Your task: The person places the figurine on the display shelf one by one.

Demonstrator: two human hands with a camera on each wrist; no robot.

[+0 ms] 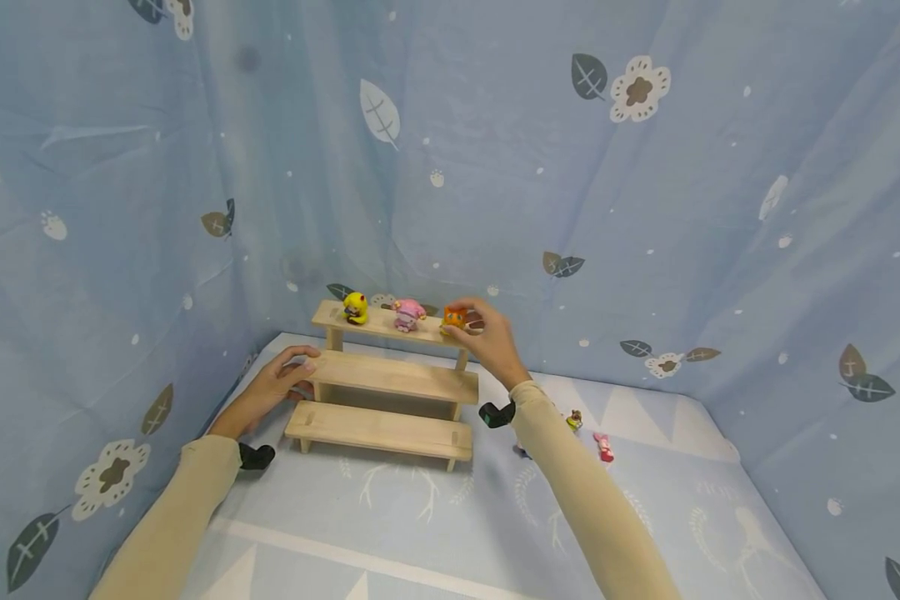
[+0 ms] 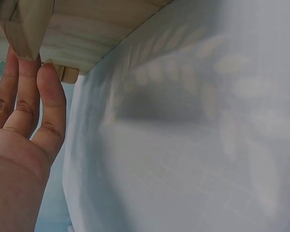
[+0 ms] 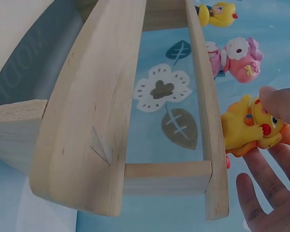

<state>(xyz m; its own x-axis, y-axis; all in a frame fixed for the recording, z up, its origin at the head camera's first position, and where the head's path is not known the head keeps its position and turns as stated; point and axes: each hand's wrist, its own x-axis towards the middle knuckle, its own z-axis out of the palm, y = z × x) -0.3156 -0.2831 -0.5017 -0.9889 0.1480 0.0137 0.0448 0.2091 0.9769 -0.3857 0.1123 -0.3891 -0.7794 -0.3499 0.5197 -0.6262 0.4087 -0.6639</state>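
Observation:
A three-tier wooden display stand [image 1: 390, 375] stands on the cloth-covered surface. On its top tier sit a yellow figurine [image 1: 356, 308] at the left and a pink figurine [image 1: 408, 314] near the middle. My right hand [image 1: 491, 337] pinches an orange-and-yellow figurine [image 3: 241, 126] at that tier's right end, thumb on its head and fingertips at its back in the right wrist view. The figurine's base meets the board. My left hand [image 1: 273, 379] holds the left end of the middle tier; in the left wrist view its fingers [image 2: 50, 92] reach up to the wood, the thumb hidden.
Right of the stand, partly behind my right forearm, lie a red-and-pink figurine [image 1: 603, 447], a small green-and-brown one [image 1: 574, 420] and a dark bluish piece [image 1: 521, 451]. Blue patterned curtains [image 1: 495, 167] hang close behind and beside the stand.

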